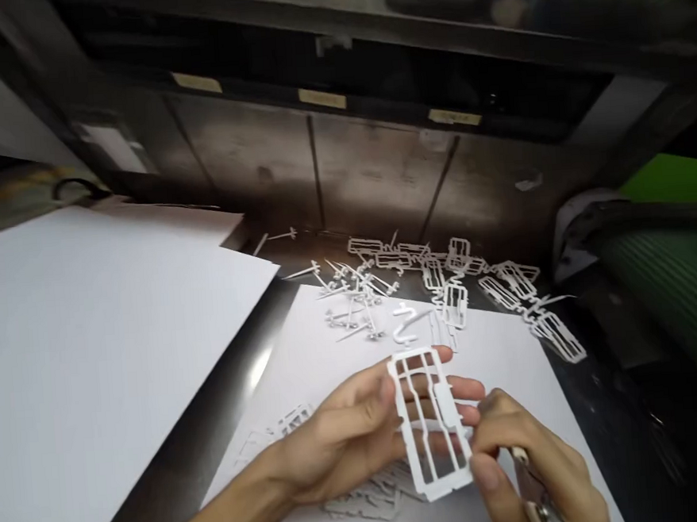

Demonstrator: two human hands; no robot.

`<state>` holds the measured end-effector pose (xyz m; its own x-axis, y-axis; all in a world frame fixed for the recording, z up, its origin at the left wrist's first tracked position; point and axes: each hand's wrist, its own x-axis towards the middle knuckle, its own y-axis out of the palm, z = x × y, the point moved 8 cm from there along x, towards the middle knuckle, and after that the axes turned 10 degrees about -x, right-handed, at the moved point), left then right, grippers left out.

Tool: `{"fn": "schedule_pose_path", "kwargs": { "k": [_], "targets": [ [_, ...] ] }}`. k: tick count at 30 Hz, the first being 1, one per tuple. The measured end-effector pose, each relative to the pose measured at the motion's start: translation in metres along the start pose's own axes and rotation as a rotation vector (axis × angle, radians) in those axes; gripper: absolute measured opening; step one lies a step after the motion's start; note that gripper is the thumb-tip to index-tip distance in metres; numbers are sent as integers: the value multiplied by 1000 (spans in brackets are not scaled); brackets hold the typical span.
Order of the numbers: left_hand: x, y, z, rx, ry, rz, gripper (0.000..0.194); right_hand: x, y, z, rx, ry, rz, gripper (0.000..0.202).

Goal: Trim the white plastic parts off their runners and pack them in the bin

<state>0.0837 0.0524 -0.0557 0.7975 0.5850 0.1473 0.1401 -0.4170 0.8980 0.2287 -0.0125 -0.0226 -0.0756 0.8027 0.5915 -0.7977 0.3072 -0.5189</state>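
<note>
My left hand is closed on a white plastic frame with thin lengthwise bars, the thumb on its left edge and the fingers behind it. At the frame's right edge are the thumb and forefinger of my right hand; whether they press on it I cannot tell. The same hand is wrapped round a small metal tool with a beige handle, its working end hidden. Just beyond the held frame lies an S-shaped white plastic strip. Under my left hand, more flat frames are partly covered.
A white sheet covers part of the dark metal table. Thin branched plastic pieces are heaped at its far edge. Joined frames spread right. Large white sheets lie left. A metal machine front stands behind.
</note>
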Motion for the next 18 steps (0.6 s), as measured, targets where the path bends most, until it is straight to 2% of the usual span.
{"fn": "schedule_pose_path", "kwargs": {
  "k": [4, 12, 18],
  "targets": [
    [-3, 8, 2, -16, -18, -14, 50, -1, 4, -7, 56, -25, 60, 13],
    [2, 11, 6, -37, -38, 17, 47, -1, 1, 0, 45, -74, 42, 18],
    [3, 14, 8, -78, -44, 28, 46, -1, 4, 1, 92, -22, 34, 17]
  ]
}}
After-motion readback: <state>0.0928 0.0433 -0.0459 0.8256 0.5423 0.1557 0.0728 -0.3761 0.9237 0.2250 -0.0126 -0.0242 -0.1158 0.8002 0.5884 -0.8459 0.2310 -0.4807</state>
